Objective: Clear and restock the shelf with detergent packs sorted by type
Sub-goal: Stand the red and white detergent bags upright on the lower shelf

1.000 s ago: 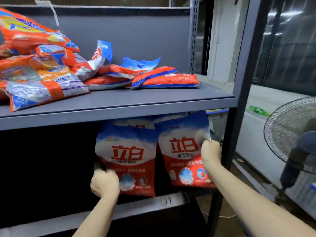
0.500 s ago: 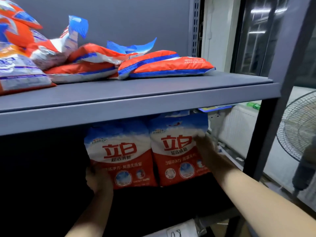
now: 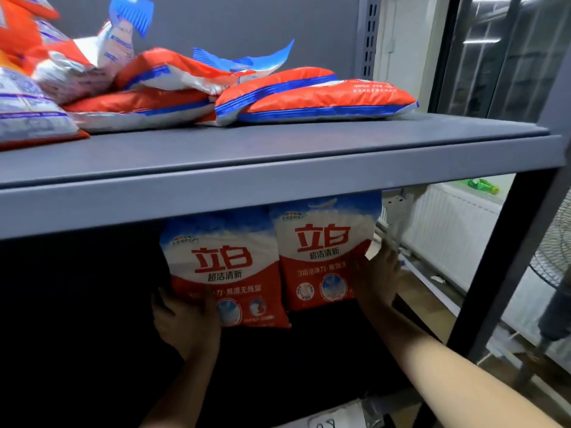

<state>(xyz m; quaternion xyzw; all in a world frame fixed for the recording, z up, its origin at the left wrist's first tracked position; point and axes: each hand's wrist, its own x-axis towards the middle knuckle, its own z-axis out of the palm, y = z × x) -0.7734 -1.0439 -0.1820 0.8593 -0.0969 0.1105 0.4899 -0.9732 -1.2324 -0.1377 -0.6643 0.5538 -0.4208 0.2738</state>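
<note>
Under the upper shelf (image 3: 278, 193), the left hand (image 3: 185, 322) grips the left pack (image 3: 225, 267) and the right hand (image 3: 377, 279) holds the right pack (image 3: 324, 251); both upright packs could slump forward once released

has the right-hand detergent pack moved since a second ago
Yes. The right pack, held by the right hand, has gone deeper under the upper shelf and away from the dark front post it sat beside.
</note>
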